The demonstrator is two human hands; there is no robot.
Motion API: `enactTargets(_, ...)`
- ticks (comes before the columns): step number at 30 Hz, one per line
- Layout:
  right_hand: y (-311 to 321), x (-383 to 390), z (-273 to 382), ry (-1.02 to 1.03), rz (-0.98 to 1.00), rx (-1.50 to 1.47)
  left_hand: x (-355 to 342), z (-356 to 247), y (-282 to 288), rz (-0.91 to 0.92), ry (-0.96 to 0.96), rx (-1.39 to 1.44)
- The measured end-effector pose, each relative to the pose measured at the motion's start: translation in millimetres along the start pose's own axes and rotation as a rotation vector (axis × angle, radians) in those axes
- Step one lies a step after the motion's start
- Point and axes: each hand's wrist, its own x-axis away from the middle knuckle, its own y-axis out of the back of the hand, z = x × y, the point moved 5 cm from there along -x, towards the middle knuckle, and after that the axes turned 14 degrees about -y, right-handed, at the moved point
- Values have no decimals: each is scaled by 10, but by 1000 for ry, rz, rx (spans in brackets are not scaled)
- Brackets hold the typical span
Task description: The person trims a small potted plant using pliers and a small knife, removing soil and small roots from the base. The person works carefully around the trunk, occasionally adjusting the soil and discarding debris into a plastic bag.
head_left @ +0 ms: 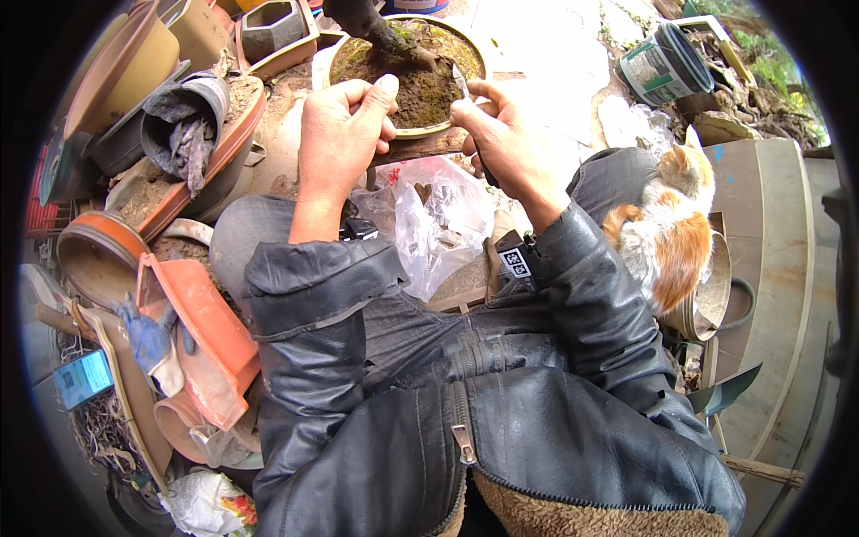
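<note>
In front of me stands a round, cream-rimmed pot (487,64) of mossy soil with a thick, dark tree trunk (380,38) rising from it. My left hand (340,125) is over the pot's near left edge, thumb against curled fingers; anything pinched there is hidden. At the near right edge, my right hand (514,134) grips a small hand tool (460,82) with a pointed metal tip and dark handle. Its tip points up over the soil, close to the trunk base. Below the pot, a clear plastic bag (443,224) lies between my knees.
Stacked planters (125,80), an orange trough (201,313), a blue-and-white glove (152,340) and a phone (83,380) crowd my left. At my right an orange-and-white cat (667,224) sits against my leg. Beyond it is a dark bucket (662,67); a bare blade (729,389) sticks out nearby.
</note>
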Motion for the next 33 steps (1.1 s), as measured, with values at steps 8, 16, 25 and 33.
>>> enactTargets(8, -13, 11, 31, -4, -6, 3, 2, -1, -6, 10, 15, -20)
enactTargets(16, -2, 14, 39, 12, -13, 1, 2, 6, -19, 17, 21, -25)
enactTargets(25, 1, -9, 50, 1, -29, 22, 6, 5, -18, 11, 15, -27)
enactTargets(33, -32, 39, 58, 5, -23, -60, 5, 8, -21, 20, 16, -14)
